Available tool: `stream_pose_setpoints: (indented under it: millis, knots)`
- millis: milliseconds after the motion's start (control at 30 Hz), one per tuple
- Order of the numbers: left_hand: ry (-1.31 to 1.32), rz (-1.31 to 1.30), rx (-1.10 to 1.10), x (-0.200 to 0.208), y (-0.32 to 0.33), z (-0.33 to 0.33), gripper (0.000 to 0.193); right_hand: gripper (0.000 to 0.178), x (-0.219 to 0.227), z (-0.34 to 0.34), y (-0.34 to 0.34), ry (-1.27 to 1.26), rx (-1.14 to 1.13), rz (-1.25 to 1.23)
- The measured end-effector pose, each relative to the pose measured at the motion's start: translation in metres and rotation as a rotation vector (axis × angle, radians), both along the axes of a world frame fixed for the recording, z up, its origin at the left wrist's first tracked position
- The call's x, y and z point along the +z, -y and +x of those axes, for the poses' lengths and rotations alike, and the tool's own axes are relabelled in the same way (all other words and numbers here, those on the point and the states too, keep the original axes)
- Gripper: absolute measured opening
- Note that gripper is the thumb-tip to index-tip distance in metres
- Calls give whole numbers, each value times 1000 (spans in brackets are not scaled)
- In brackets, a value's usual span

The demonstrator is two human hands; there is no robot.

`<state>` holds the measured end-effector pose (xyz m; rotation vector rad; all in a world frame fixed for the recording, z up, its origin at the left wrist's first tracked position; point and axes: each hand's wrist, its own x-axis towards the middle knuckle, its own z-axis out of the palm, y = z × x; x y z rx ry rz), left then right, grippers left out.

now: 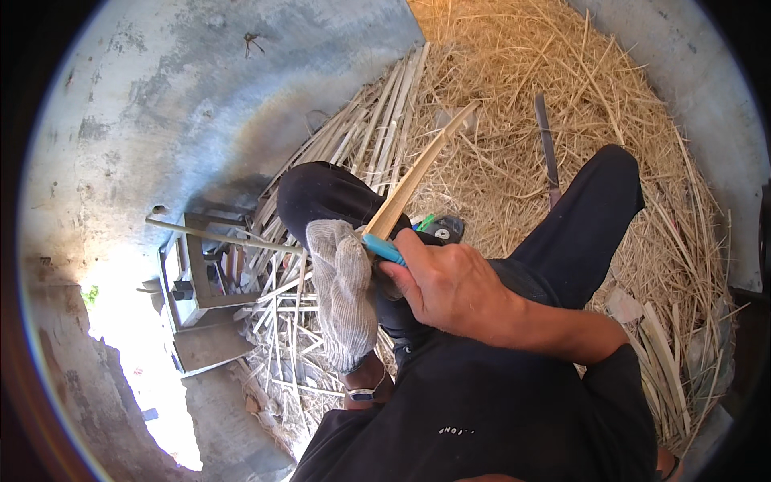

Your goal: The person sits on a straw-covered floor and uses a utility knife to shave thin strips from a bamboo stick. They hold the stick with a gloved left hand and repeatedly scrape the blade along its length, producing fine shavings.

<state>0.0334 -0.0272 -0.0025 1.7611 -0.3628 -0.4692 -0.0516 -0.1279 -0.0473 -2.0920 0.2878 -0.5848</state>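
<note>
My left hand (343,277), in an off-white knit glove, is closed around a split bamboo strip (422,173) near its lower end. The strip slants up and away to the right above the shavings. My bare right hand (450,277) grips a light-blue tool (384,249) with its thumb and fingers, right against the strip by the glove. Whether this tool has a blade cannot be seen. A thin pale stick (225,234) runs leftward from beside the glove; the glove hides whether it is held.
Bamboo shavings (522,72) cover the floor ahead. Long split strips (385,120) lie by the left wall. A long dark-bladed knife (547,145) rests beyond my right knee. A black-and-green round object (444,229) sits between my legs. A wooden frame (193,277) stands left.
</note>
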Motion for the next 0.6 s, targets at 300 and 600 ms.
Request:
stream_pose_setpoints:
  millis: [300, 600]
  knots:
    - [-209, -354, -103, -15, -5, 8, 24, 25, -138, 7, 82, -224, -295, -267]
    - [36, -209, -165, 4, -17, 9, 17, 31, 20, -17, 11, -20, 38, 248]
